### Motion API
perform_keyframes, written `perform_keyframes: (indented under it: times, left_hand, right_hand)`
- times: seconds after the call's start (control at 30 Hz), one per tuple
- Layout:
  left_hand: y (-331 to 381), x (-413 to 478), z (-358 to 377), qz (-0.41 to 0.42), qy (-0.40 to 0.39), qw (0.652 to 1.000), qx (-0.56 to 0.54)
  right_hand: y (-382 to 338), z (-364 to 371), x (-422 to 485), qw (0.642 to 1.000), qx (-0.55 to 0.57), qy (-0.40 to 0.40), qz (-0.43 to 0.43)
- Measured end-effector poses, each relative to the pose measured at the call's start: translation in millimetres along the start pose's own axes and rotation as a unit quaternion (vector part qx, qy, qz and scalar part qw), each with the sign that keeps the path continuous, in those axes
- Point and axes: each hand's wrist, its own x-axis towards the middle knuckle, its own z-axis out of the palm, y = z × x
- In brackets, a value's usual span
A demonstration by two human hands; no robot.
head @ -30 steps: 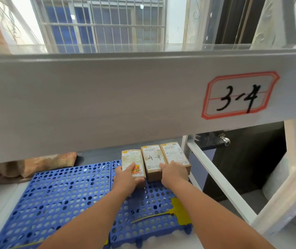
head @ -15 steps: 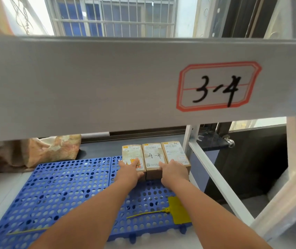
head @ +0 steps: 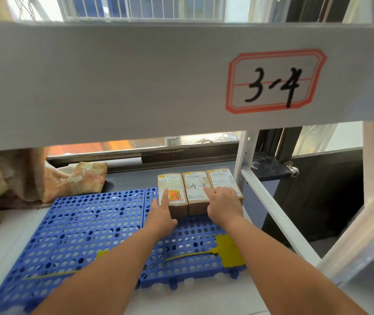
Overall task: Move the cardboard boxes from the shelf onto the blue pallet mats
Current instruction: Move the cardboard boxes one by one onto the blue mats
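Note:
Three small cardboard boxes stand side by side at the far right corner of the blue pallet mats (head: 90, 223): a left box (head: 173, 185) with an orange sticker, a middle box (head: 196, 185) marked 4-4, and a right box (head: 221, 177). My left hand (head: 162, 212) lies flat against the left box, one finger stretched over its top. My right hand (head: 223, 205) rests with spread fingers on the right box, its fingertip touching the middle one. Neither hand grips a box.
A wide white shelf beam (head: 136, 83) labelled 3-4 (head: 274, 83) hangs overhead. A white upright (head: 245, 155) and slanted brace (head: 279, 214) stand just right of the boxes. A yellow tag (head: 228, 253) and a yellow tie (head: 51, 275) lie on the mats. Crumpled cloth (head: 22, 178) sits at the far left.
My head has tilted, so the beam sits higher in view. My left hand has flattened and slid to the left box's left edge. The boxes have stayed put.

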Motion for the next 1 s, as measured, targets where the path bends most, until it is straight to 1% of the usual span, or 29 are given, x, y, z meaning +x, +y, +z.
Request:
perform_keyframes:
  times: [0.07, 0.13, 0.23, 0.3, 0.37, 0.43, 0.6, 0.73, 0.83, 0.9, 1.0]
  left_hand:
    - [-3.2, -4.1, -1.0, -0.001, 0.008, 1.0, -0.025]
    - [-9.2, -9.9, -5.9, 0.011, 0.025, 0.999, -0.034]
    - [-18.9, -23.8, -23.1, 0.082, 0.102, 0.99, -0.051]
    - [-29.2, -34.9, -38.8, 0.123, 0.143, 0.982, -0.019]
    - [-44.5, -44.4, -53.3, 0.128, 0.151, 0.98, 0.036]
    - [-70.3, -54.1, -68.3, 0.102, 0.159, 0.98, 0.058]
    - [-150.2, -96.3, -111.4, 0.058, 0.207, 0.976, 0.018]
    - [-223.9, -142.8, -156.0, 0.019, 0.268, 0.963, 0.014]
    - [-279.4, -184.0, -189.4, -0.029, 0.313, 0.949, -0.008]
    - [-309.9, -210.2, -206.7, -0.065, 0.324, 0.944, -0.01]
    - [-357.9, -247.2, -226.7, -0.11, 0.328, 0.938, -0.026]
  right_hand:
    - [-9.2, 1.8, -4.3, 0.999, 0.01, 0.024, -0.034]
    - [-25.4, 1.8, -8.0, 0.998, 0.021, 0.018, -0.063]
    - [-58.4, -0.4, -8.4, 0.996, 0.049, 0.005, -0.078]
    - [-84.9, -2.5, -6.9, 0.995, 0.071, -0.003, -0.074]
    - [-112.4, -5.2, -6.8, 0.994, 0.088, -0.003, -0.068]
    - [-145.2, -7.6, -8.7, 0.992, 0.103, -0.006, -0.073]
    - [-240.4, -13.6, -18.7, 0.987, 0.126, -0.02, -0.102]
    - [-333.5, -19.2, -35.3, 0.98, 0.146, -0.04, -0.133]
    - [-412.4, -16.8, -58.1, 0.97, 0.166, -0.051, -0.168]
    - [-458.2, -13.1, -77.2, 0.964, 0.178, -0.062, -0.189]
    - [-519.1, -2.9, -104.0, 0.954, 0.167, -0.073, -0.239]
